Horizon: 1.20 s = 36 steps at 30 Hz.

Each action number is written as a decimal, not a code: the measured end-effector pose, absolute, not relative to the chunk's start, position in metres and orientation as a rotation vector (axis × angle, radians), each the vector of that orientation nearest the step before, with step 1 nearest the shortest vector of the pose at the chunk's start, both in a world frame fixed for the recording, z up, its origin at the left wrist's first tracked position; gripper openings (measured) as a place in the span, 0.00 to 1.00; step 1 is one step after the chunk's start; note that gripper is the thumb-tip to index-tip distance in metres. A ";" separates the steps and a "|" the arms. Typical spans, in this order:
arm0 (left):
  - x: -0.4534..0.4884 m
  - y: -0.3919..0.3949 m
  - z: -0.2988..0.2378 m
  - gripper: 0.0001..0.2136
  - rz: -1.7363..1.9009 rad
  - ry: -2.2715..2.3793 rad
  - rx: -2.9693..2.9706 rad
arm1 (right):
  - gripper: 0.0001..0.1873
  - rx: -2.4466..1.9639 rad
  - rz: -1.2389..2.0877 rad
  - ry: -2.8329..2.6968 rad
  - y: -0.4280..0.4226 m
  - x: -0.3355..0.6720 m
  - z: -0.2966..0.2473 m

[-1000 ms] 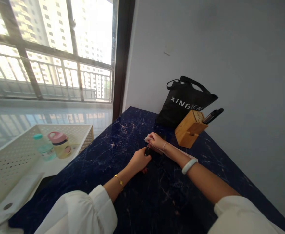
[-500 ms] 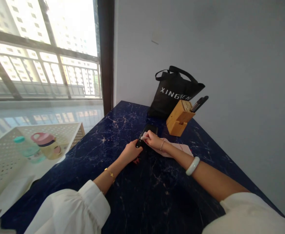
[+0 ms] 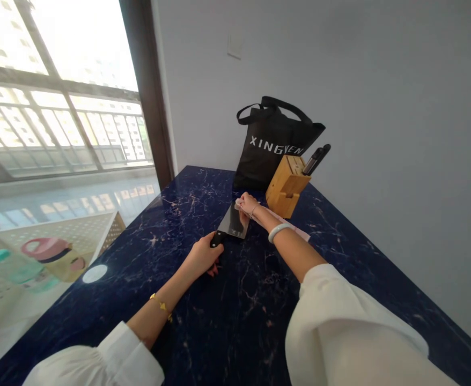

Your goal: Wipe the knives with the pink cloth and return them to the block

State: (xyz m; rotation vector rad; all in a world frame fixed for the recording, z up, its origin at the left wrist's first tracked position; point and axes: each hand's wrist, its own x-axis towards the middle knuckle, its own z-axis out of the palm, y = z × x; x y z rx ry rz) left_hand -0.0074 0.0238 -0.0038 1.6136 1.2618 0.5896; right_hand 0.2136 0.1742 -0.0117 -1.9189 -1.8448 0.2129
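My left hand (image 3: 204, 254) is closed round the black handle of a cleaver (image 3: 234, 221), whose broad shiny blade points away from me over the dark blue table. My right hand (image 3: 247, 203) pinches a bit of pale pink cloth (image 3: 299, 230) at the far end of the blade. The rest of that cloth trails to the right under my right forearm, which hides part of it. Whether the cloth presses on the blade's face or only its edge, I cannot tell.
Behind my hands stand a wooden knife block (image 3: 287, 186) with black-handled knives and a black tote bag (image 3: 265, 155). At the left, a white perforated basket (image 3: 110, 228) holds a pink-lidded bottle (image 3: 54, 256) and a teal-capped bottle (image 3: 26, 271). The marbled table (image 3: 227, 332) meets a wall.
My right hand has moved with the cloth from near the handle to the blade's far end, uncovering the blade. The whole view has shifted, so things sit further left.
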 end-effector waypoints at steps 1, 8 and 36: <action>-0.008 0.024 -0.004 0.20 0.591 1.252 1.616 | 0.08 -1.909 0.215 -1.850 0.172 0.213 -0.012; -0.010 0.024 -0.003 0.22 0.554 1.212 1.600 | 0.07 -1.647 0.280 -2.034 0.087 0.196 -0.016; -0.008 0.025 -0.009 0.24 0.575 1.232 1.570 | 0.05 -1.721 0.305 -1.914 0.166 0.196 -0.011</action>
